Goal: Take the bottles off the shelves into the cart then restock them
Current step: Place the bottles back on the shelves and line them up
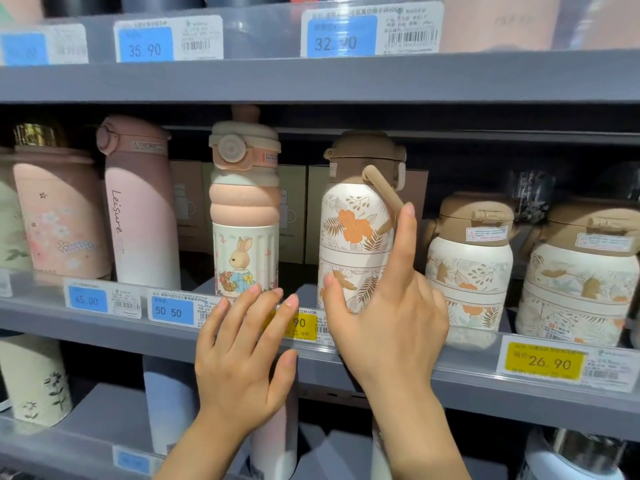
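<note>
Both hands, left hand (pixel 242 355) and right hand (pixel 388 317), seemingly touch floral bottle (pixel 353 244).

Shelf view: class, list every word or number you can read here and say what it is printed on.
"35.90": blue price tag, top shelf rail.
"32.?0": blue price tag, top rail; one digit blurred.
"Leisure": tall pink bottle.
"45.00": blue tag, middle rail.
"50.50": blue tag, middle rail.
"26.90": yellow tag, middle rail.
"90": yellow tag, partly behind the hands.
Barcodes, small print, far-left tag: unreadable.

both the left hand (pixel 239 355) and right hand (pixel 388 323) are bare, forearms uncovered, no sleeves showing.
</note>
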`<state>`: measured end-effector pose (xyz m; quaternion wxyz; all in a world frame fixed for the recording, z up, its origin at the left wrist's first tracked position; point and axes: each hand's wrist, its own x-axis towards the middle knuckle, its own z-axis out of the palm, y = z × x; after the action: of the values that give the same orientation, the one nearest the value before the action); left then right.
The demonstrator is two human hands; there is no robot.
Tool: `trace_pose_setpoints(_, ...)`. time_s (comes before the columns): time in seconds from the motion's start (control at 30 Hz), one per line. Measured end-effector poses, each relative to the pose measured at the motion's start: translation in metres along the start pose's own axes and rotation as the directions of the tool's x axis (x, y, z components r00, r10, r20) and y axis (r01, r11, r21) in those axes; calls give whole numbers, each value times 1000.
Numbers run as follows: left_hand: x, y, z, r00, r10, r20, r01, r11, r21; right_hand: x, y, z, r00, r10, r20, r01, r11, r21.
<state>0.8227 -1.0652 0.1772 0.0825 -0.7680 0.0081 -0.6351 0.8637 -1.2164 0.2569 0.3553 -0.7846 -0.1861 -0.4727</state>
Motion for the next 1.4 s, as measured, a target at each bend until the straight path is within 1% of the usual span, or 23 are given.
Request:
trace_pose_setpoints(0.13,0,1,-1,1000,-8,2,8,1000,-10,2,-1,2,1000,28,3,-28,1000,9)
trace_pose_setpoints(0.23,1,1,0,999,-31,-11,30,998,-46,4,-4,4,997,69,19,-67,996,-61)
trace_pose_setpoints(0.3,1,2,-1,999,-35,-15,34,998,-60,4,-4,4,998,64,11,-63,995,-78)
trace_pose_setpoints(0.43,1,2,0,999,-28,-22,26,998,-54,2,-1,2,1000,21,8,-21,1000,2)
trace_pose_setpoints(0.5,1,1,1,999,-26,-28,24,998,-50,2,0,1,1000,4,9,-4,1000,11)
trace_pose_setpoints(0.6,0,1,2,999,-23,-40,21,998,-52,4,-2,3,998,32,53,-33,999,19)
trace_pose_setpoints(0.7,-1,1,1,999,-21,-37,19,998,-54,7,-4,3,995,85,51,-81,994,-67)
trace_pose_setpoints(0.77,0,1,0,999,-19,-31,18,998,-55,6,-5,4,996,82,37,-78,992,-95)
trace_pose_setpoints(0.9,0,1,0,999,-24,-28,22,998,-55,5,-1,0,997,39,72,-38,999,-17)
trace_pose_setpoints(1.0,0,1,0,999,-25,-29,23,998,-57,7,0,-1,986,-17,168,12,999,32)
trace_pose_setpoints(1.07,-1,1,0,999,-28,-29,27,998,-57,8,-1,1,988,23,153,-24,1000,6)
trace_pose_setpoints(1.13,0,1,0,999,-33,-31,31,998,-61,10,-5,3,992,84,96,-76,994,-82)
trace_pose_setpoints(1.2,1,2,0,999,-34,-30,33,998,-60,8,-5,6,994,89,57,-80,987,-139)
trace_pose_setpoints(1.3,0,2,1,999,-30,-37,27,998,-62,7,-2,8,998,57,41,-52,993,-106)
trace_pose_setpoints(1.4,0,2,2,998,-30,-51,27,998,-56,6,-2,6,998,26,64,-23,999,-41)
